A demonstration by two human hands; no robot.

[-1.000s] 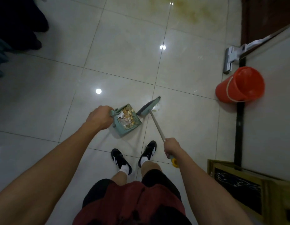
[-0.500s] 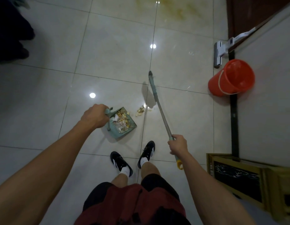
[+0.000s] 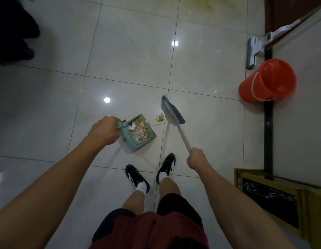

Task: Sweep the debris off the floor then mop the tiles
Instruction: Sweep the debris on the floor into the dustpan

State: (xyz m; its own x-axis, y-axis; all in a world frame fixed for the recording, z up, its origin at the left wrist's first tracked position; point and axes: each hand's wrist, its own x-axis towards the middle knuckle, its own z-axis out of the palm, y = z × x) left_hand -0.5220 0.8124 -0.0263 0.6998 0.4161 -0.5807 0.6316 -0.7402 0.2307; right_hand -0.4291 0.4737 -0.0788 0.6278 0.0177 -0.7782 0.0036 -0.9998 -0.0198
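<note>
The broom has come back down from where it was half a second ago, and its head now sits on the floor just right of a small pile of crumbs. The crumbs lie just beside the open edge of the green dustpan, which is already full of bits. The left hand grips the dustpan handle tight. The right hand is wrapped round the broom stick. Two black shoes stand near the pan. By the wall on the right are an orange bucket and a mop.
</note>
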